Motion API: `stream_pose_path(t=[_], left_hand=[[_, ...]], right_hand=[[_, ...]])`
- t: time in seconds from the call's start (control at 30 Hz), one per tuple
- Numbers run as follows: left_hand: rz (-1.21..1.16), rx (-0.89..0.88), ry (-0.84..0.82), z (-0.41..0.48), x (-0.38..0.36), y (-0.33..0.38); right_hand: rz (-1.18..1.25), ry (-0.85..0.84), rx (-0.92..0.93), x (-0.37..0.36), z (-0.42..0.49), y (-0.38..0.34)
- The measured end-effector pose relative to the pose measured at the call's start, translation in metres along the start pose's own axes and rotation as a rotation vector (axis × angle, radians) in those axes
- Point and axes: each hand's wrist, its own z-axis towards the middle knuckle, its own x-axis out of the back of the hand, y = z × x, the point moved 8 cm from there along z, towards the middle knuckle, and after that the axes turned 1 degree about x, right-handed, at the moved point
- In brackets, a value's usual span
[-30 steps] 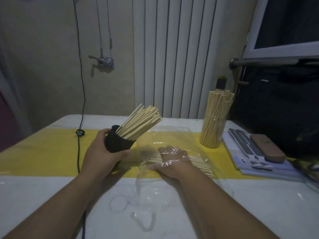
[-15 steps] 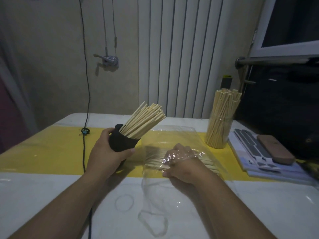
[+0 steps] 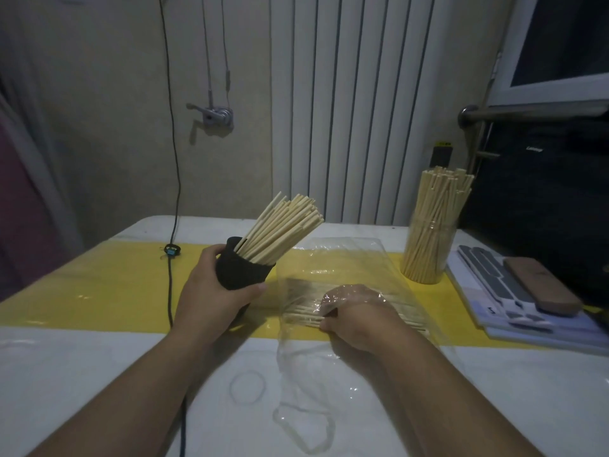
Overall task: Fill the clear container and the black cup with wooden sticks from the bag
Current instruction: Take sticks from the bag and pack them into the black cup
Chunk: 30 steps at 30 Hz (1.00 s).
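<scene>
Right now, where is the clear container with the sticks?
In the head view, the clear container stands upright on the far right of the yellow strip, between the plastic bag on its left and a stack of papers on its right.

Sticks (image 3: pixel 280 225) pale matt wood; cup (image 3: pixel 242 272) matt black – bag (image 3: pixel 342 265) glossy clear plastic; table (image 3: pixel 99 357) smooth, glossy.

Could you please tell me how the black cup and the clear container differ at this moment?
The black cup is opaque and hides the lower ends of its wooden sticks; the clear container shows them down to its base. The black cup is tilted to the right, in the grip of the left hand; the clear container stands upright, untouched, on the yellow strip. Both hold sticks that rise well above the rim.
</scene>
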Motion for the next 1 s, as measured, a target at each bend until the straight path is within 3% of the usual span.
stream_pose_path(t=[0.23, 0.6, 0.83, 1.0], left_hand=[[0.001, -0.003, -0.004, 0.0, -0.001, 0.0], [-0.005, 0.012, -0.006, -0.001, -0.001, -0.003], [-0.01, 0.003, -0.009, 0.0, -0.002, -0.004], [-0.02, -0.004, -0.001, -0.001, 0.0, 0.0]], right_hand=[[-0.028, -0.051, 0.021, -0.009, 0.004, -0.001], [-0.269, -0.172, 0.015, -0.021, 0.005, -0.009], [-0.217, -0.104, 0.027, -0.012, 0.004, -0.014], [-0.312, -0.088, 0.022, -0.008, 0.007, -0.016]])
